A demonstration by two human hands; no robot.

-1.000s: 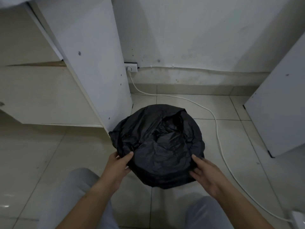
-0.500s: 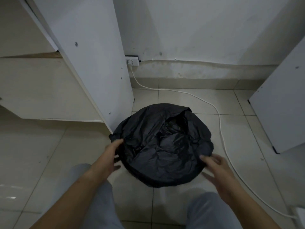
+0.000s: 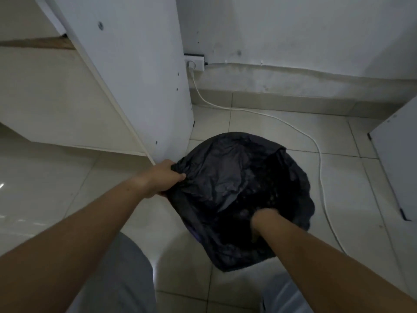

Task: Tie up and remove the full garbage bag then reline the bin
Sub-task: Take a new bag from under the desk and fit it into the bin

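Note:
A black garbage bag [image 3: 228, 177] covers the round bin on the tiled floor; the bin itself is hidden under the plastic. My left hand [image 3: 165, 177] grips a bunch of the bag's left edge, with fingers curled round the plastic. My right hand [image 3: 262, 221] reaches down into the bag's dark opening on the near right. Its fingers are buried in the bag, so their grip cannot be seen.
A white cabinet panel [image 3: 140, 75] stands right beside the bag's left side. A white cable [image 3: 319, 154] runs from a wall socket [image 3: 195, 63] across the floor past the bag's right. Another white panel [image 3: 397, 168] stands at far right. My knees are below.
My left hand moved up to the bag's left edge and took hold of it. My right hand went from the bag's outer right rim down into its opening. The view came closer.

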